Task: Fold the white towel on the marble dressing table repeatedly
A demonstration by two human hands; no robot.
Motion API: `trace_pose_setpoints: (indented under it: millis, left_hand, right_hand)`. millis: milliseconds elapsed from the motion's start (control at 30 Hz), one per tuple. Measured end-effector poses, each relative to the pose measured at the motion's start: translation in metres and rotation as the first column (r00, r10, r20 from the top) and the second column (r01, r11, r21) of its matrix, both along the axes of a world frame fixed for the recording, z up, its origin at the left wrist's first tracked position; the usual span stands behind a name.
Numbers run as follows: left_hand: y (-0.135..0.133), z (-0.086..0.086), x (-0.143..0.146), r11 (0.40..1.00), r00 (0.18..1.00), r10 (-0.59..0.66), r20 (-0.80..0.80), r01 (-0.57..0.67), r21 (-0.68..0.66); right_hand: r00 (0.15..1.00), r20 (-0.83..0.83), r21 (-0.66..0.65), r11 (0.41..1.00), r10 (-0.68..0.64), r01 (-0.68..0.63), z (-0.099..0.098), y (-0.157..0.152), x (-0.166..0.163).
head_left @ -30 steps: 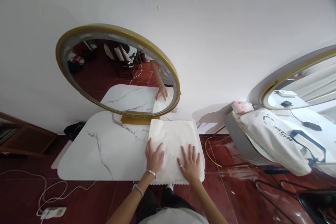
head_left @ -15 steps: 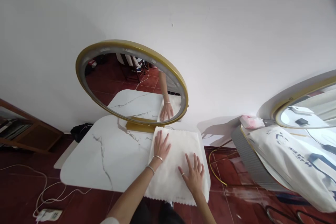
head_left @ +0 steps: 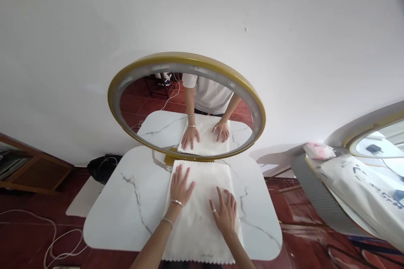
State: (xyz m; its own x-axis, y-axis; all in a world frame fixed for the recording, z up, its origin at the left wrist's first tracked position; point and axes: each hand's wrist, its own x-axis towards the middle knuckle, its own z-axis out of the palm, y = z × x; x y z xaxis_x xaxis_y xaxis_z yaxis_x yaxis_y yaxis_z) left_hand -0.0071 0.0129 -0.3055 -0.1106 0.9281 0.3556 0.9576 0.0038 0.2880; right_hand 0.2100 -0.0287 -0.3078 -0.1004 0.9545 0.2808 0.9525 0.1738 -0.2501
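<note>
A white cloth (head_left: 202,222) with scalloped edges lies flat on the white marbled table (head_left: 116,214), below the round gold-framed mirror (head_left: 189,59). My left hand (head_left: 181,187) rests flat near the cloth's upper left edge, fingers spread, with two bracelets at the wrist. On the cloth's right side is my right hand (head_left: 225,212), lower down, its fingers apart and a ring on one of them. Neither hand grasps anything. The mirror reflects both hands, the cloth and a light-coloured shirt.
To the right stands a grey ribbed table (head_left: 325,197) bearing a printed white cloth bag (head_left: 356,172) and a pink tissue pack (head_left: 318,150). A black bag (head_left: 104,167) sits behind the table on the left. White cables (head_left: 52,235) trail over the red floor beside a wooden cabinet (head_left: 41,172).
The cloth, with both hands on it, has shifted left across the table towards the middle. The camera view has also turned, so the mirror now reflects both arms and the torso.
</note>
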Motion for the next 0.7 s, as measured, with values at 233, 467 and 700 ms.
trace_pose_setpoints:
  millis: [233,467,700]
  left_hand:
    - [-0.02,-0.001,-0.084,0.998,0.998,0.038,-0.058,-0.041,-0.057]
    - [-0.01,-0.005,-0.059,0.997,1.0,0.024,-0.016,-0.025,-0.067]
    - [-0.051,-0.013,-0.002,0.99,0.991,-0.133,-0.011,0.132,-0.037]
  right_hand:
    - [0.964,0.038,-0.005,0.965,0.262,-0.262,0.004,0.045,-0.112]
    - [0.986,0.071,0.004,0.988,0.151,-0.152,-0.001,0.04,-0.106]
    - [0.997,0.077,0.021,0.999,0.022,-0.024,-0.004,0.048,-0.07]
